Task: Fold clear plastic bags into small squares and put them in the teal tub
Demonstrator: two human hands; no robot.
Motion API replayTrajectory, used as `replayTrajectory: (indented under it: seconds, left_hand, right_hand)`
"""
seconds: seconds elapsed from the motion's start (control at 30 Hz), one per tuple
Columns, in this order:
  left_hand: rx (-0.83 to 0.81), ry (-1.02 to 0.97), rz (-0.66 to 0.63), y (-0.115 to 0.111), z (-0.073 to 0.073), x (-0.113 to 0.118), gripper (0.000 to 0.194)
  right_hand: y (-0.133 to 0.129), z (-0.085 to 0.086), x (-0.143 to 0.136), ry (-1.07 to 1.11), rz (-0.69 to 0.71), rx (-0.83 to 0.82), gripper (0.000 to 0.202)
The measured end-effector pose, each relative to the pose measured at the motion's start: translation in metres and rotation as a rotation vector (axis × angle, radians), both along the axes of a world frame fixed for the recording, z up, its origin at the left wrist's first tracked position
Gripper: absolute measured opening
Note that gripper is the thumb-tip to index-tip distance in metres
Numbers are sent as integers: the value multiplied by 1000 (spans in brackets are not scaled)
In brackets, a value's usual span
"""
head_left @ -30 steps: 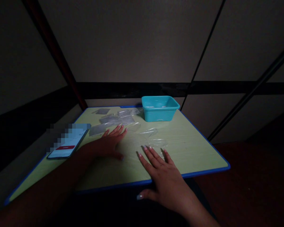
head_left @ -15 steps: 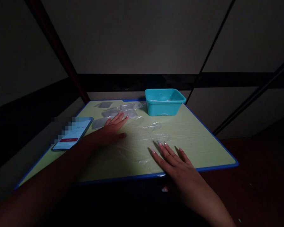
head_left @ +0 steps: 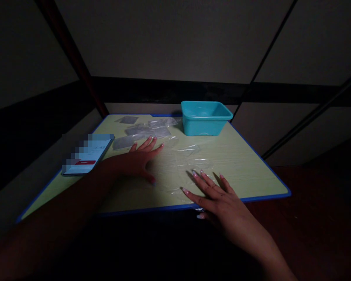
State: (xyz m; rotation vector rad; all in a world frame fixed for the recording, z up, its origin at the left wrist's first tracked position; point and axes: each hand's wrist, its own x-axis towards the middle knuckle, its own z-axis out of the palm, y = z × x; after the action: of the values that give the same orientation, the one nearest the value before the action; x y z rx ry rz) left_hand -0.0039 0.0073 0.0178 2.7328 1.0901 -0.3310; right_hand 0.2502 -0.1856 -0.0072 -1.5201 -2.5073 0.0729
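A clear plastic sheet or bag (head_left: 190,163), wrinkled and shiny, lies flat on the light yellow-green table (head_left: 245,171) and reaches its front edge. My left hand (head_left: 142,158) rests over its left part, palm down with fingers and thumb spread. On its near right side lies my right hand (head_left: 215,195), fingers spread, the thumb below the table's blue edge. Neither hand grips anything that I can see. Past my left fingertips are several flat greyish packets in clear wrapping (head_left: 146,130).
A turquoise plastic basin (head_left: 206,125) stands at the back right of the table. A phone (head_left: 89,154) with a lit screen lies at the left edge, partly blurred out. Another flat grey piece (head_left: 128,120) is at the back left. Panelled walls stand behind.
My left hand has shifted slightly right, its thumb now spread wider from the fingers. My right hand stays almost in place. The whole view has tilted a little downward.
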Motion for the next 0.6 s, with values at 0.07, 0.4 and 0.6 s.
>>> replayTrajectory:
  seconds: [0.07,0.4,0.6]
  left_hand:
    - [7,-25,-6,1,-3,0,124]
    - [-44,-112,-91,2,-12,-1,126]
    - [-21,-189,-164,-12,-9,7,112]
  right_hand:
    - [-1,0,-1,14,4,37,68]
    - [4,1,1,121,94,92,38]
    - [13,19,2,250,149,7,33]
